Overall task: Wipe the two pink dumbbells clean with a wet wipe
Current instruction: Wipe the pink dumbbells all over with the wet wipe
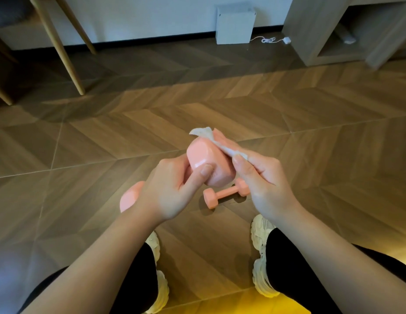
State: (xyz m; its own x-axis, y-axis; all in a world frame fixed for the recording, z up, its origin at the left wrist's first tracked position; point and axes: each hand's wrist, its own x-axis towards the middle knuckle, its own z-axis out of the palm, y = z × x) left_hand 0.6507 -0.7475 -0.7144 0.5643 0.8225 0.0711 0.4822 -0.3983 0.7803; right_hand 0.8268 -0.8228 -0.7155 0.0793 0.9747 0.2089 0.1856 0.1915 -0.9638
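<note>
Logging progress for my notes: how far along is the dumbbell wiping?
Nothing shows as finished. In hand: the left hand grips one pink dumbbell while the right hand holds the wet wipe against its far head. Left: the second dumbbell lies on the floor, no hand on it; whether it was wiped cannot be told.

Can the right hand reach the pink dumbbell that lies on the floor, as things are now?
Probably yes. The dumbbell on the floor lies free just below the right hand, with nothing over it. But that hand's fingers pinch the wet wipe, so gripping may be awkward.
</note>
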